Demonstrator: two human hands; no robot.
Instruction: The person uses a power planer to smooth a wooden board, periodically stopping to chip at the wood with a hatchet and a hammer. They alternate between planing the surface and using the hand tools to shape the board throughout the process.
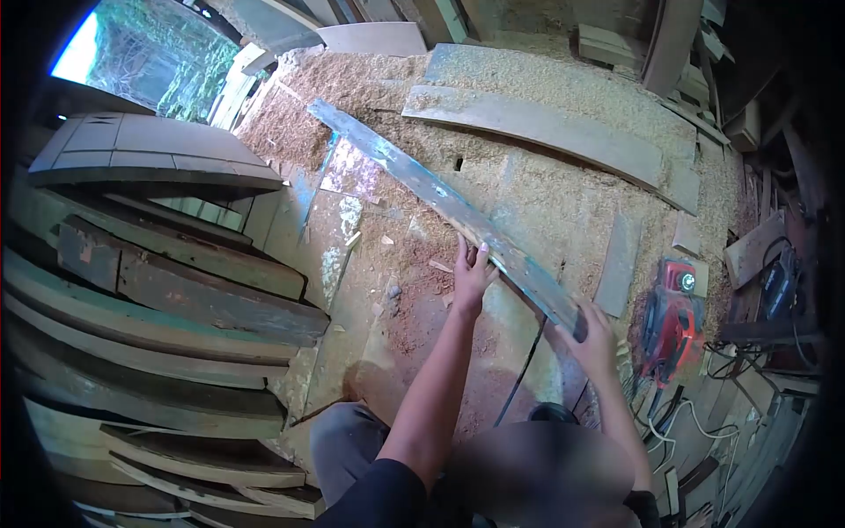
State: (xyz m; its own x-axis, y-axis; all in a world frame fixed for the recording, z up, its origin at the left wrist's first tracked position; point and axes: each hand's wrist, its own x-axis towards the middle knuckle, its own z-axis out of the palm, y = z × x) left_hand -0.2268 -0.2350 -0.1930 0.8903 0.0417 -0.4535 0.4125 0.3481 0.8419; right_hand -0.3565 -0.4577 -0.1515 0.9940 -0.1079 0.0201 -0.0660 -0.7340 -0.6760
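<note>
Over a sawdust-covered floor [546,202], both hands grip one long, narrow plank [440,198] with worn blue-green paint. It runs diagonally from its far end near the pile of shavings, upper left, down to its near end at the lower right. The left hand [473,275] is closed over the plank's near edge about two thirds of the way down its length, fingers curled on top. The right hand [597,339] is clamped around the near end, with the thumb side toward the camera. The far end appears to rest on or just above the sawdust; which of the two cannot be told.

Several risks seem likely from this position. Both hands sit on the near third, so most of the length hangs out beyond the grip; if the far end lifts free, its weight could twist the plank out of the fingers or swing it into the curved board [537,128] lying just beyond. The paint is flaking and the edges look rough, so bare skin sliding along the edge could pick up splinters. A hole shows near the middle of the plank, and hidden nails are possible, though none can be seen.

Just to the right lies a red power tool [673,321] with cords [678,418] trailing around it; a dropped near end could land on it, or a foot could catch the cords. Stacked curved boards [176,299] at the left narrow the room for swinging the plank round, and loose sawdust underfoot may be slippery.
</note>
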